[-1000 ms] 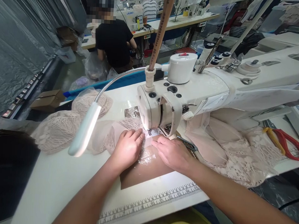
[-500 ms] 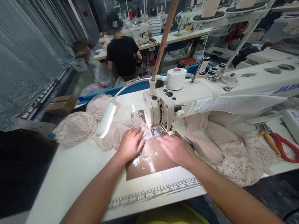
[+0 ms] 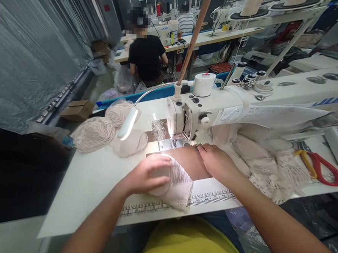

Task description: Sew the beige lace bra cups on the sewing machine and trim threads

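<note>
Hands apart. Lace piece (image 3: 179,192) loosely pinched by left hand (image 3: 147,175), nearer one; long axis slanted rightward, toward near edge of desk (image 3: 96,183). Right hand (image 3: 217,162) by sewing machine (image 3: 233,98), grip can't be made out tbh.

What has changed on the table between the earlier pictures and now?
The left hand has drawn the lace piece out from the sewing machine, toward the front edge of the table. The right hand has shifted rightward; whether it holds anything is unclear. The lace mounds at left and the red-handled scissors stayed in place.
</note>
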Tool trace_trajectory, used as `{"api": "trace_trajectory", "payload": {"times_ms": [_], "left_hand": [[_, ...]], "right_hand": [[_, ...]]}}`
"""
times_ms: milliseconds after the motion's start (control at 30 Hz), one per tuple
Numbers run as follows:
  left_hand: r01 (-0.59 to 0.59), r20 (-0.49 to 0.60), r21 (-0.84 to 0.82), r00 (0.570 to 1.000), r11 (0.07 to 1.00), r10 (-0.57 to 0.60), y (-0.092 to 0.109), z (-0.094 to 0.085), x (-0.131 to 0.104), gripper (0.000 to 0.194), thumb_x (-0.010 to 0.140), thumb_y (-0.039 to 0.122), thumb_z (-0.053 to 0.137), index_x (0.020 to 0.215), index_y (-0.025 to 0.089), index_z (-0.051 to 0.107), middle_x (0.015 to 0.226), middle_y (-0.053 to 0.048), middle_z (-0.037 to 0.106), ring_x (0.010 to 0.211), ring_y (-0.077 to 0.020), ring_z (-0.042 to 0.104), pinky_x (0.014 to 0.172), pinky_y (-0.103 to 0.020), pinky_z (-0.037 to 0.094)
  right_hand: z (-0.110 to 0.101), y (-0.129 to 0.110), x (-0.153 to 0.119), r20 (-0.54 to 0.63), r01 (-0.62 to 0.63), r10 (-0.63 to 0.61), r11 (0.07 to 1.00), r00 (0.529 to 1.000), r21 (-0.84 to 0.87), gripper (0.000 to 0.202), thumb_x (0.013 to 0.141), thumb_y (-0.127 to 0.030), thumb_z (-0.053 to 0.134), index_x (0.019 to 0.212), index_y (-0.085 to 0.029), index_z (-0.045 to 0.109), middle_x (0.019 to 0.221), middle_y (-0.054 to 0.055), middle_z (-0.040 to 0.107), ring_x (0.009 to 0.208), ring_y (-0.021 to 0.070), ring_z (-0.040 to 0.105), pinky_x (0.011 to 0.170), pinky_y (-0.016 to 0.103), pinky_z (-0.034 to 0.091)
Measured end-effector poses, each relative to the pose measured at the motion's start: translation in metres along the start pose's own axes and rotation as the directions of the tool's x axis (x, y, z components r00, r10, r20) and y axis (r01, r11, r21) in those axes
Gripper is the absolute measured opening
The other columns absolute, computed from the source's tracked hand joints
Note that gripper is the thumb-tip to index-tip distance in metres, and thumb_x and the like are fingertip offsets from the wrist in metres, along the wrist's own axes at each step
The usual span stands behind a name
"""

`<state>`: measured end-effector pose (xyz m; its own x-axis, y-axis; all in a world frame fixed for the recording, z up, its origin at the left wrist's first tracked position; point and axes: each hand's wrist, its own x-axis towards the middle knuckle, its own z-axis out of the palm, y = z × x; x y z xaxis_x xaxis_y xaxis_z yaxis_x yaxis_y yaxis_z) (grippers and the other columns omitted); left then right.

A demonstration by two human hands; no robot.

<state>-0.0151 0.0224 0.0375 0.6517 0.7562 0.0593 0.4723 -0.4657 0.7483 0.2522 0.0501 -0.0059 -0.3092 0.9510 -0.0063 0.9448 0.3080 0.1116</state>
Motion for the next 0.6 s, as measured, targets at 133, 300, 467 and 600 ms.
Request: {"api": "trace_trajectory", "payload": {"times_ms": [133, 300, 467, 600], "left_hand": [[0.218, -0.127, -0.084, 0.965, 0.972, -0.228, -0.035, -0.006, 0.017, 0.063, 0.072, 0.037, 0.072, 0.129, 0.016, 0.053, 0.132, -0.014, 0.054, 0.122, -0.0283, 0.05, 0.104, -0.043, 0.042], [0.331, -0.025, -0.29, 0.935, 0.898, -0.353, -0.047, -0.002, 0.026, 0.058, 0.073, 0.034, 0.071, 0.125, 0.013, 0.055, 0.111, -0.012, 0.065, 0.105, -0.0256, 0.06, 0.085, -0.035, 0.05], [0.345, 0.05, -0.519, 0.926, 0.782, -0.375, -0.042, 0.004, 0.022, 0.029, 0.073, 0.039, 0.072, 0.084, 0.012, 0.064, 0.08, -0.004, 0.063, 0.068, -0.0137, 0.058, 0.058, -0.022, 0.044], [0.355, 0.073, -0.627, 0.913, 0.694, -0.401, -0.04, 0.007, 0.019, 0.029, 0.073, 0.039, 0.073, 0.079, 0.012, 0.066, 0.079, -0.005, 0.064, 0.067, -0.0134, 0.057, 0.059, -0.023, 0.043]], "right_hand": [[0.0, 0.004, 0.002, -0.032, -0.01, 0.01, 1.0, 0.999, -0.004, 0.026, 0.081, -0.002, 0.047, 0.097, -0.011, 0.065, 0.087, 0.013, 0.065, 0.077, 0.0239, 0.061, 0.059, 0.03, 0.039], [-0.01, 0.006, -0.006, -0.111, -0.014, 0.022, 0.997, 0.994, 0.075, 0.026, 0.091, -0.017, 0.041, 0.085, -0.013, 0.066, 0.076, 0.011, 0.067, 0.071, 0.0222, 0.063, 0.055, 0.029, 0.038], [-0.016, -0.005, -0.013, -0.126, 0.118, -0.069, 0.888, 0.99, 0.443, 0.037, 0.096, -0.03, 0.035, 0.12, -0.016, 0.059, 0.09, 0.008, 0.072, 0.07, 0.0198, 0.066, 0.058, 0.029, 0.047], [-0.02, -0.022, -0.008, -0.186, 0.237, -0.149, 0.699, 0.971, 0.674, 0.041, 0.097, -0.038, 0.032, 0.12, -0.021, 0.061, 0.12, 0.006, 0.065, 0.109, 0.0227, 0.06, 0.087, 0.033, 0.049]]}}
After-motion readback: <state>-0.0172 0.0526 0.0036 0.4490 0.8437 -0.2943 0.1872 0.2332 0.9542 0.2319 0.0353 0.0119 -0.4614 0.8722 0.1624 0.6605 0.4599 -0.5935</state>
